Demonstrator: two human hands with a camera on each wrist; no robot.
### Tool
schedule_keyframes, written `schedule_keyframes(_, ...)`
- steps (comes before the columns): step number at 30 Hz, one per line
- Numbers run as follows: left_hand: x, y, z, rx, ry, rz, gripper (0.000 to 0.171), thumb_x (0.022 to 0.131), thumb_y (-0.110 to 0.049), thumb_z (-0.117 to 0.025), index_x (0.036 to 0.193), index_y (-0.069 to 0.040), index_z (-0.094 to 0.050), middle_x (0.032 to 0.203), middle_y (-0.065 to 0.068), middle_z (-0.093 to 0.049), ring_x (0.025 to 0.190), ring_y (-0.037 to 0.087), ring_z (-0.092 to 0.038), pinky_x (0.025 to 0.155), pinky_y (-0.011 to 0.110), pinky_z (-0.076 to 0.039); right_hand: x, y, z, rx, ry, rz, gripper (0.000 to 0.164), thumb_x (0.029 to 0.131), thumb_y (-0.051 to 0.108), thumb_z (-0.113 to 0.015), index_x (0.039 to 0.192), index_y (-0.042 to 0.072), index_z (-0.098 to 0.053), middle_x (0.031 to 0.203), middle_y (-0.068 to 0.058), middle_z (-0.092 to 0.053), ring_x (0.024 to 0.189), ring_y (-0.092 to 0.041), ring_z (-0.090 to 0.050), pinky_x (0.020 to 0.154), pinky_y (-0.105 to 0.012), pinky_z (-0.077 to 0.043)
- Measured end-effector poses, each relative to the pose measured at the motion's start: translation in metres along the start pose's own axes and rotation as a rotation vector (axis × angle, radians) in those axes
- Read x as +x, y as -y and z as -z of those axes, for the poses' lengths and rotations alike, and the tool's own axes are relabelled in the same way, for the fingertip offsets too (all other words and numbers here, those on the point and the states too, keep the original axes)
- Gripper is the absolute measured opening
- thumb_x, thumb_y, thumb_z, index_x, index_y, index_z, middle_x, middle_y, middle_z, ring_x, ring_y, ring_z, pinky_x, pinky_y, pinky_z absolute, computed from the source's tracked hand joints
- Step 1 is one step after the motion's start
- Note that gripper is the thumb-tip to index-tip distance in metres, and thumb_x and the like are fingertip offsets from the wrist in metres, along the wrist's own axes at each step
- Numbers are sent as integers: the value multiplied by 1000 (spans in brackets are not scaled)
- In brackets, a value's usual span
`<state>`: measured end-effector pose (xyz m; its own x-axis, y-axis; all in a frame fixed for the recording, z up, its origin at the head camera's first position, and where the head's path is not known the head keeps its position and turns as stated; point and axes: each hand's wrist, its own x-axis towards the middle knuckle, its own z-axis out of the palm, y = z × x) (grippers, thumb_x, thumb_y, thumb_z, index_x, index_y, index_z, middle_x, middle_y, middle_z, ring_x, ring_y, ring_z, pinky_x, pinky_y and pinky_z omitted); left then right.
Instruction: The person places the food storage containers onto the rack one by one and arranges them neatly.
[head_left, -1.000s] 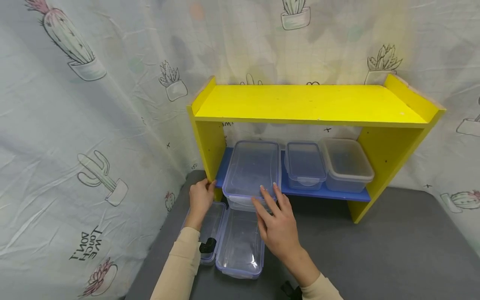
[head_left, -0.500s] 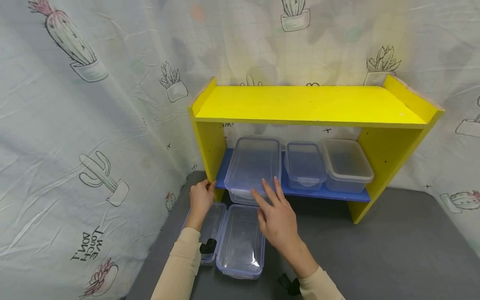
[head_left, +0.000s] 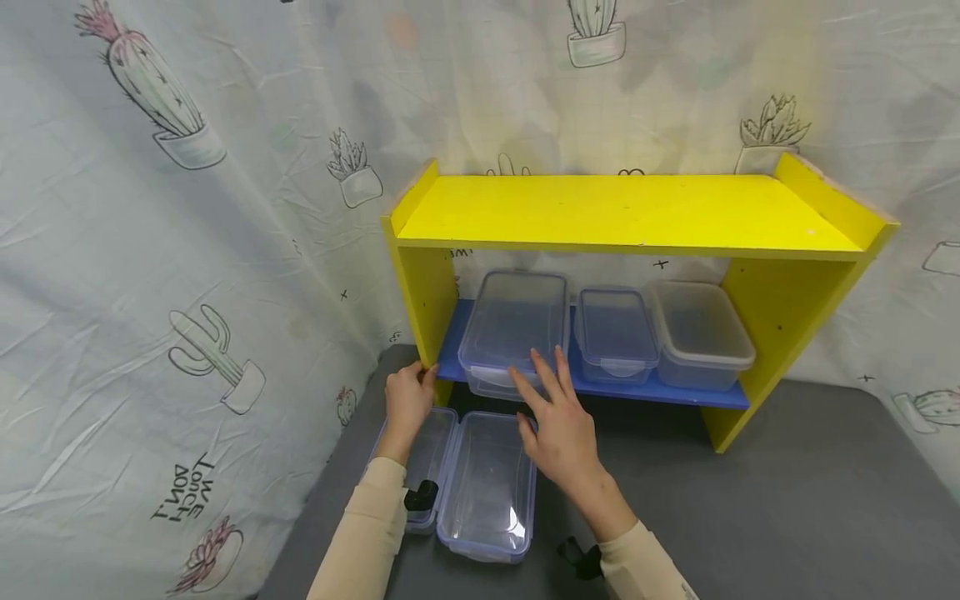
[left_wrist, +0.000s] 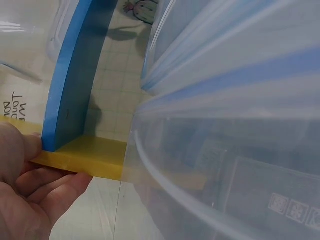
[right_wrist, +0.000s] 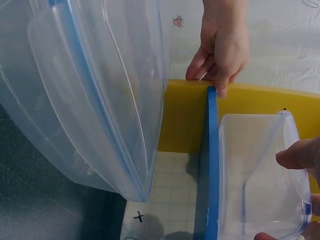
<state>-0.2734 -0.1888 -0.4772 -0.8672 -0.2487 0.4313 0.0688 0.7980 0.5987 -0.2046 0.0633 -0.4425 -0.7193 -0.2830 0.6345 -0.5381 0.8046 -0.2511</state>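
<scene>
One large lidded container (head_left: 517, 312) stands on the blue shelf (head_left: 452, 350), left end; right hand (head_left: 564, 433) touches it, fingers spread; left hand (head_left: 408, 404) grips yellow side panel (head_left: 422, 292). Seemingly mid-positioning; may need pushing back.

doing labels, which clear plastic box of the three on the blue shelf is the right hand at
The large, leftmost blue-rimmed box: the right hand overlaps its front; the small blue-rimmed box and pale-lidded box stand farther right.
</scene>
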Motion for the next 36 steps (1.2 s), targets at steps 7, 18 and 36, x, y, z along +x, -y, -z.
schedule_keyframes(7,1,-2,-2,-12,-13,-13,26,93,-26,-66,80,-4,-71,63,10,-67,51,21,-58,54,39,-48,7,-10,-4,-36,21,7,71,79,16,-76,143,28,-49,158,-4,-34,149,-37,-20,39,-15,-23)
schedule_keyframes(18,4,-3,-4,-24,-26,-27,25,93,-25,-67,80,-4,-71,62,9,-68,51,23,-60,56,42,-51,16,-19,-6,-39,39,7,72,81,17,-76,146,28,-45,159,-5,-30,150,-37,-17,40,-16,-25)
schedule_keyframes(36,0,1,-3,-20,0,-12,27,94,-26,-66,80,-4,-71,61,9,-66,48,19,-56,51,34,-47,-18,-32,-23,207,-341,-11,74,77,6,-68,146,1,-40,156,-30,-22,141,-47,-29,78,-48,-54)
